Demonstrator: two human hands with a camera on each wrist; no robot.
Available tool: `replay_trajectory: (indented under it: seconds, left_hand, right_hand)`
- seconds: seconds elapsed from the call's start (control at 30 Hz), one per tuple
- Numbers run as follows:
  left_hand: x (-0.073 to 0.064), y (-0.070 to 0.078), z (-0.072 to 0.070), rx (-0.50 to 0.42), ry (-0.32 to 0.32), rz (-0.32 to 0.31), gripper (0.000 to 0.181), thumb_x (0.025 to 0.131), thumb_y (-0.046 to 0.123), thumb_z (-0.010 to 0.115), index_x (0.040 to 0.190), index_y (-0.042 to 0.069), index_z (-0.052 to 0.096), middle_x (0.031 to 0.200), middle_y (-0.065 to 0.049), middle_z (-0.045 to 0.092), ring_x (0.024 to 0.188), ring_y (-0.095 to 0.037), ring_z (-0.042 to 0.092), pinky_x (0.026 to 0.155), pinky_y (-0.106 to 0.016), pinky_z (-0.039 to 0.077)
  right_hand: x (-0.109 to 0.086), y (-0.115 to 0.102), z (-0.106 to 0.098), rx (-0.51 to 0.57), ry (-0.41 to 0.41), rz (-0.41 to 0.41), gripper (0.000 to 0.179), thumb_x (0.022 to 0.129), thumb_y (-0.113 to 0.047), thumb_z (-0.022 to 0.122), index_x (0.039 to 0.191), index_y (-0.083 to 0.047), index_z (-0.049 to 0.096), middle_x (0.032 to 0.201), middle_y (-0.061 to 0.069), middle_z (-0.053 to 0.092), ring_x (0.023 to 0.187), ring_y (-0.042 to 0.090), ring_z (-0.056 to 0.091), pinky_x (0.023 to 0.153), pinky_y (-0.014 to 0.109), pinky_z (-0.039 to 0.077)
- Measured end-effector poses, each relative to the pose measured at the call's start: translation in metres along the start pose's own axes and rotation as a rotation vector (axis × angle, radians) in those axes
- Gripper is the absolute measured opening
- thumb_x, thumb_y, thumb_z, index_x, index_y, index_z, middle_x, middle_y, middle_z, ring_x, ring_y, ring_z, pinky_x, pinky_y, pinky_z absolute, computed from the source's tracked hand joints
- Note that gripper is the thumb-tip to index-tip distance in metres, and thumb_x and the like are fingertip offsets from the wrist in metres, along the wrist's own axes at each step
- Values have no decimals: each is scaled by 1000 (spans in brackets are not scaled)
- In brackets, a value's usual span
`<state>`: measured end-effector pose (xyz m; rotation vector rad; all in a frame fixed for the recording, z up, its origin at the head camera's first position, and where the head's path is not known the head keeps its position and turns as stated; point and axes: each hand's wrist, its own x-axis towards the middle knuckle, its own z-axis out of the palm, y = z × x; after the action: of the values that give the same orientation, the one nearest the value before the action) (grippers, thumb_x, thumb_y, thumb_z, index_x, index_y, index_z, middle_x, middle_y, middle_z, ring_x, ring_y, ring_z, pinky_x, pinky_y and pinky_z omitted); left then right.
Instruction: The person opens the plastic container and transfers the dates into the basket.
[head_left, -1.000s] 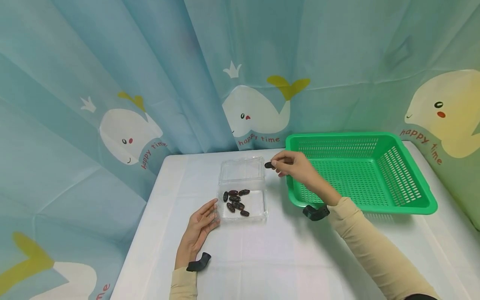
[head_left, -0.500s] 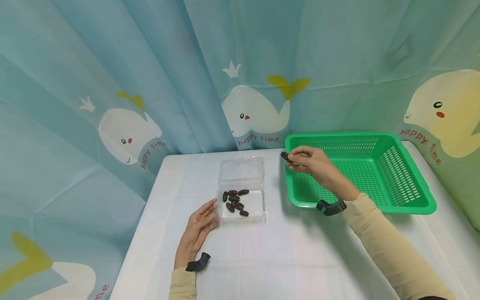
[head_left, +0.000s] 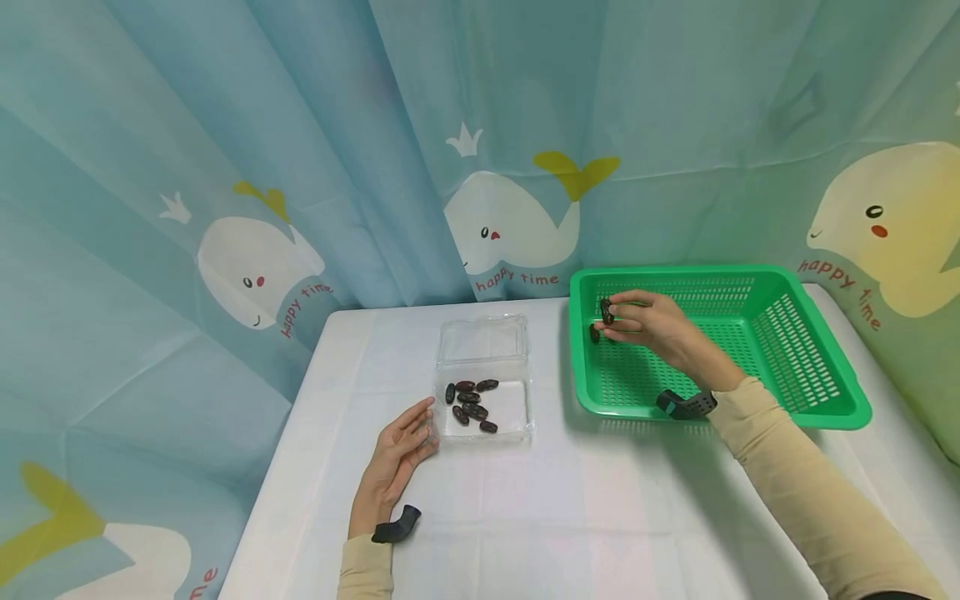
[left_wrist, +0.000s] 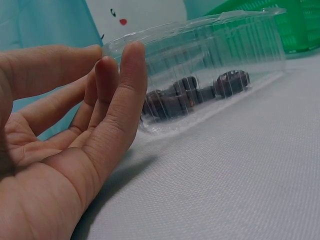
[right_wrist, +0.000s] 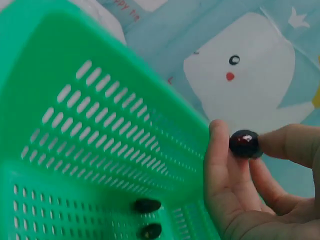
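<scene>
Pinched between thumb and fingers of my right hand [head_left: 660, 327] is a dark brown date [head_left: 607, 312], held above the left end of the green basket [head_left: 828, 333]. Two more dates, one of them this date [right_wrist: 148, 205], lie at the basket's bottom in the right wrist view. My left hand [head_left: 397, 457] rests by the left side of an opened clear plastic box [head_left: 517, 433], its fingers fairly straight and touching or very near the wall. Several dates [head_left: 469, 398] lie inside the box, mostly toward its left.
Folded back behind the box is its clear lid [head_left: 483, 340]. A white cloth [head_left: 525, 525] covers the table. A blue-green curtain [head_left: 375, 167] printed with whales hangs along the back and left.
My right hand has moved right with the date, from between the box and basket to inside the basket's rim. The date has turned more upright. My left hand has stayed put.
</scene>
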<state>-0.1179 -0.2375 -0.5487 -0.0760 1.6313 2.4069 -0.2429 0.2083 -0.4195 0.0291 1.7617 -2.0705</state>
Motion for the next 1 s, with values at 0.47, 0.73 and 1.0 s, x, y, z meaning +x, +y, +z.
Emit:
replay_trajectory:
  seconds: [0.47, 0.73, 1.0]
  left_hand:
    - [0, 2, 3, 7, 0, -5, 59, 104, -5, 52, 159, -6, 31, 127, 1, 55, 104, -4, 59, 92, -25, 61]
    - [-1, 1, 1, 15, -6, -2, 60, 104, -4, 53, 159, -7, 29, 130, 0, 53, 107, -5, 58, 93, -25, 61]
    - [0, 0, 0, 13, 2, -1, 59, 104, -4, 54, 159, -6, 32, 129, 0, 53, 108, -5, 58, 92, -25, 61]
  right_hand:
    - [13, 3, -30, -309, 26, 155, 56, 110, -14, 50, 159, 5, 32, 147, 16, 40, 105, 12, 68, 110, 38, 55]
    - [23, 7, -41, -422, 50, 212, 54, 109, -15, 54, 155, 9, 38, 139, 17, 50, 101, 13, 67, 104, 36, 59]
    - [32, 17, -49, -482, 115, 250, 50, 107, -13, 57, 149, 11, 44, 146, 24, 45, 113, 23, 65, 101, 33, 60]
